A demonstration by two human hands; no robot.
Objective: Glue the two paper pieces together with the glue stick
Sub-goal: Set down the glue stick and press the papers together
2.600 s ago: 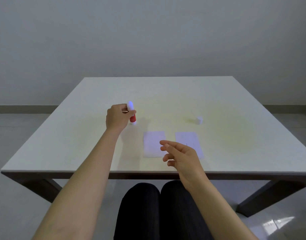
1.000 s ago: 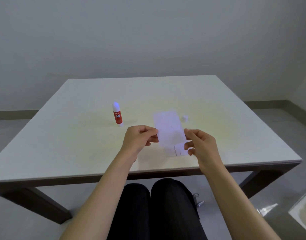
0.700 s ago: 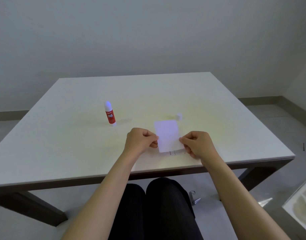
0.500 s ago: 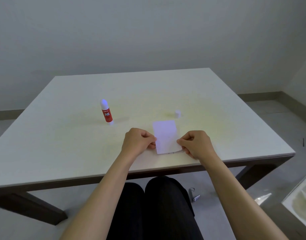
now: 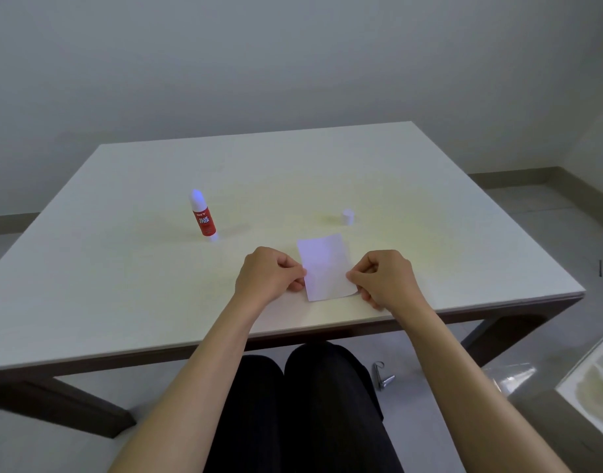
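Note:
A white paper piece point(image 5: 325, 266) lies flat near the front edge of the white table point(image 5: 122, 274), covering the second piece so that only one sheet shows. My left hand point(image 5: 269, 276) pinches its left edge and my right hand point(image 5: 383, 279) pinches its right edge. The red and white glue stick point(image 5: 202, 216) stands upright and uncapped to the left, a hand's width beyond my left hand. Its small white cap point(image 5: 347, 216) sits on the table just beyond the paper.
A wall rises behind the table. My legs in dark trousers point(image 5: 303, 404) are under the front edge. A small metal tool point(image 5: 382, 377) lies on the floor to the right, and a pale tray or bin point(image 5: 597, 387) is at the lower right.
My left hand set the glue stick down. Both hands lifted one paper, laid it over the other and lowered the pair flat onto the table.

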